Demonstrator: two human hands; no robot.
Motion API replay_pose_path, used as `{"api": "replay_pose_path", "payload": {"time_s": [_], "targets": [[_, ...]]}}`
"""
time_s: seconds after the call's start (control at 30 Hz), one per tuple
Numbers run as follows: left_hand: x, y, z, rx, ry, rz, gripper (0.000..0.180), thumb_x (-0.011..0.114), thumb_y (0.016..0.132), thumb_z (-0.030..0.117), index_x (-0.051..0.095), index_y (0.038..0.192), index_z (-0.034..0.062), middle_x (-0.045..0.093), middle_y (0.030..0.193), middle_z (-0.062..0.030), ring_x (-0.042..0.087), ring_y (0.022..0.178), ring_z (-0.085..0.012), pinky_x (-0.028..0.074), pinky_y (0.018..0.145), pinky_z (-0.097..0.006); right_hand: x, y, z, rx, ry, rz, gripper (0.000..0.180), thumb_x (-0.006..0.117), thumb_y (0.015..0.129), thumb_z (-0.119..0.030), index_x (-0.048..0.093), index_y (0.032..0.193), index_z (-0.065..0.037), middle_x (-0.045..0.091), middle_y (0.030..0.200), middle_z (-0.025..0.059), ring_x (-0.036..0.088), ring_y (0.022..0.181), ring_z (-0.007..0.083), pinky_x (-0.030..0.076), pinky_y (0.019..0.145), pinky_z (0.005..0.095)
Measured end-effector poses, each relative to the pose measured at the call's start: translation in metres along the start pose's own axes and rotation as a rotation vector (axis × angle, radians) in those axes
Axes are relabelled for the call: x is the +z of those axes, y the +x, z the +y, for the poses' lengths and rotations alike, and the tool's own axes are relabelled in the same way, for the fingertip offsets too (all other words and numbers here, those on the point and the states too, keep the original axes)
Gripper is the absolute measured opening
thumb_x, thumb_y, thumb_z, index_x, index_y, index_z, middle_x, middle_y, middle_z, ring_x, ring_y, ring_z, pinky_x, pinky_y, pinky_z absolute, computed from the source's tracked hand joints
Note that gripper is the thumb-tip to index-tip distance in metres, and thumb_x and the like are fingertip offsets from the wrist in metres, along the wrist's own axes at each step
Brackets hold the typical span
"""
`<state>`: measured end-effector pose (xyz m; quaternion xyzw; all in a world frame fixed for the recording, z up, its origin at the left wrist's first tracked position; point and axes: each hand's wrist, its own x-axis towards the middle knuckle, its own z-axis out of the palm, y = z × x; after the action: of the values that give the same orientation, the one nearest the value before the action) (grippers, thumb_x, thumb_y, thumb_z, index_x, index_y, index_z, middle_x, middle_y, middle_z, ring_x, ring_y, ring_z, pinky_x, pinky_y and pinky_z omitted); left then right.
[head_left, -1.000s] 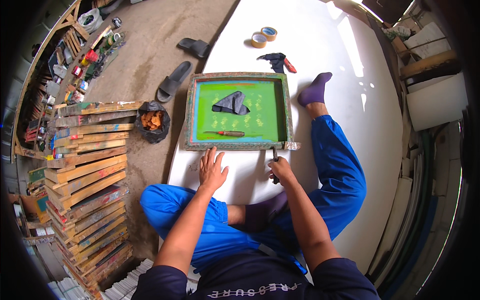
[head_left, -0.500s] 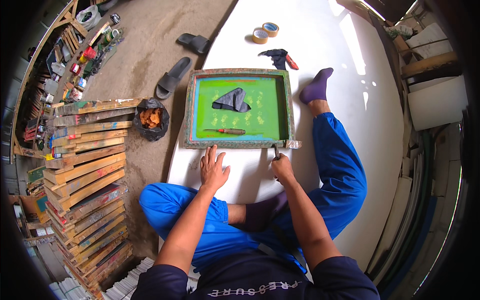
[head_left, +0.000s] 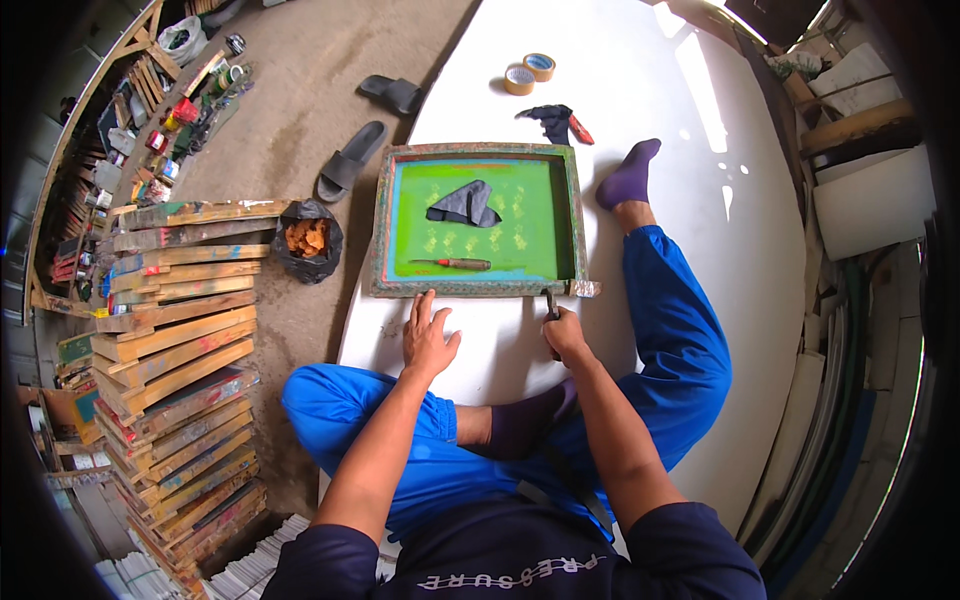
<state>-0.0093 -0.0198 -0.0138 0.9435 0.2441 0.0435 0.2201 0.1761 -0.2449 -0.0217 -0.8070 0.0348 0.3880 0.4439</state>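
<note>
A screen-printing frame [head_left: 478, 289] with a paint-stained wooden rim and a green mesh bearing pale star-like marks lies on the white board. On its mesh rest a folded dark cloth [head_left: 465, 204] and a screwdriver-like tool [head_left: 465, 264] with a brown handle and reddish shaft. My left hand [head_left: 430, 338] is open, fingers spread, its fingertips at the near rim. My right hand [head_left: 568, 335] is closed around a dark narrow tool [head_left: 552, 303], whose end meets the near rim close to the right corner; its exact kind is unclear. A torn silvery strip [head_left: 586, 289] shows at that corner.
Beyond the frame are two tape rolls [head_left: 530, 73] and a black glove-like cloth [head_left: 549, 121] beside a red-handled tool [head_left: 580, 129]. To the left stand stacked wooden frames [head_left: 185, 330], a black bag of orange-brown scraps [head_left: 308, 243] and two slides [head_left: 350, 162]. My bent legs flank the work.
The whole view has shifted slightly. Both hands keep their places at the frame's near rim, and the dark tool stays in my right hand.
</note>
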Motion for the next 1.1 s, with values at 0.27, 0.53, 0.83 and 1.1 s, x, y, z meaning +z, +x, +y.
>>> {"api": "replay_pose_path", "payload": {"time_s": [0.27,0.53,0.83,1.1], "targets": [[-0.001,0.002,-0.006,-0.029,-0.055,-0.01,0.042,0.08,0.082,0.03,0.07,0.119,0.0134,0.036,0.16,-0.0128,0.031,0.15,-0.0367,0.039,0.114,-0.05,-0.004,0.001,0.001,-0.025,0.082,-0.034,0.011,0.055,0.078,0.001,0.059,0.087,-0.003,0.053,0.06,0.0069,0.05,0.039,0.0187,0.039,0.035,0.0368],[-0.001,0.005,-0.001,-0.027,-0.077,-0.015,0.039,0.081,0.082,0.031,0.072,0.116,0.0126,0.037,0.16,-0.0135,0.032,0.149,-0.037,0.038,0.117,-0.048,-0.012,0.009,0.017,0.033,0.37,-0.218,0.016,0.056,0.078,0.003,0.057,0.092,-0.005,0.054,0.062,0.0105,0.052,0.043,0.0234,0.041,0.04,0.0388],[-0.009,-0.002,0.003,0.086,-0.226,0.083,0.038,0.075,0.089,0.03,0.068,0.122,0.0106,0.052,0.145,-0.0165,0.05,0.134,-0.0366,0.044,0.109,-0.047,0.014,-0.03,-0.001,-0.057,0.255,-0.56,0.023,0.062,0.078,0.002,0.06,0.099,-0.005,0.058,0.065,0.0079,0.057,0.049,0.0195,0.046,0.044,0.0345],[-0.017,-0.013,0.013,0.145,-0.387,0.186,0.013,0.061,0.099,0.018,0.064,0.101,0.0054,0.069,0.097,-0.015,0.064,0.095,-0.0372,0.05,0.084,-0.048,0.088,-0.062,-0.018,0.006,0.191,-0.755,0.024,0.061,0.082,0.0,0.059,0.106,-0.003,0.062,0.07,0.0107,0.06,0.052,0.0202,0.05,0.048,0.0337]]}}
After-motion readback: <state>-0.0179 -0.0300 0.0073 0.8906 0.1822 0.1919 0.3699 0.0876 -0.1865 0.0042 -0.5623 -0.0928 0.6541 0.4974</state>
